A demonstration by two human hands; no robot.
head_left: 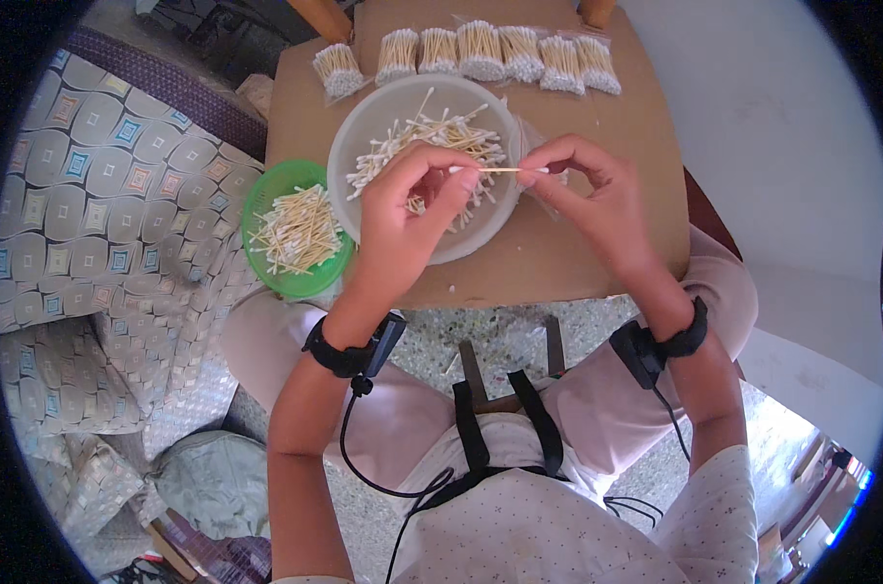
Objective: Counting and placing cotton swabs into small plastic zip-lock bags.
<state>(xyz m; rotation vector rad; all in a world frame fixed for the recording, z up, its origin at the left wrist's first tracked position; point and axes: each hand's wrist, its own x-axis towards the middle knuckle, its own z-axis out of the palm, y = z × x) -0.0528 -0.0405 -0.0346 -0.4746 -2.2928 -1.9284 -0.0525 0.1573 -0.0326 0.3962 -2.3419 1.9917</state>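
A single cotton swab point(500, 169) is stretched level between my two hands, above the right part of a white bowl point(349, 127). My left hand point(414, 200) pinches its left end between thumb and forefinger. At the other end, my right hand point(592, 190) grips it the same way, close to the white tip. Loose cotton swabs point(461, 131) lie in a jumble inside the white bowl, partly hidden by my left hand. To the left, a green basket point(257, 255) holds another heap of cotton swabs point(300, 229).
Several clear bags of bundled swabs point(481, 51) stand in a row along the far side of the cardboard-topped table point(636, 195). A clear plastic bag point(531, 146) lies by the bowl's right rim. Left is a patterned couch point(101, 195); right, a white wall point(772, 117).
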